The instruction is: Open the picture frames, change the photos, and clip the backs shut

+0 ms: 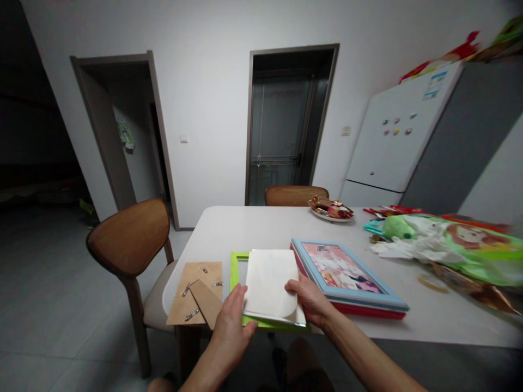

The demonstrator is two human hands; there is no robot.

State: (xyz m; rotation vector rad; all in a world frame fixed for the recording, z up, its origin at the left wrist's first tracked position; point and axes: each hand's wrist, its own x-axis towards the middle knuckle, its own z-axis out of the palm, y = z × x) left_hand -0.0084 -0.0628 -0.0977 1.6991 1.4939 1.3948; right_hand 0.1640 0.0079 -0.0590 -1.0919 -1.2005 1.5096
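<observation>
A small stack of white paper point(271, 283) with rounded corners lies over a lime-green picture frame point(234, 269) at the table's near edge. My right hand point(312, 299) grips the stack's right side, thumb on top and the other fingers hidden below. Along the lower left side of the stack, my left hand point(233, 321) holds its edge, with the fingers against the side and the thumb by the near edge. To the left lies a brown frame backing board point(177, 305) with metal clips and a folded stand point(207, 302).
Right of my hands, a blue picture frame point(347, 272) rests on others, a red one lowest. Plastic packaging point(453, 242) and crumpled tissue spread over the table's right side. A plate point(333, 216) stands at the back. Wooden chairs point(131, 239) are at the left and far side.
</observation>
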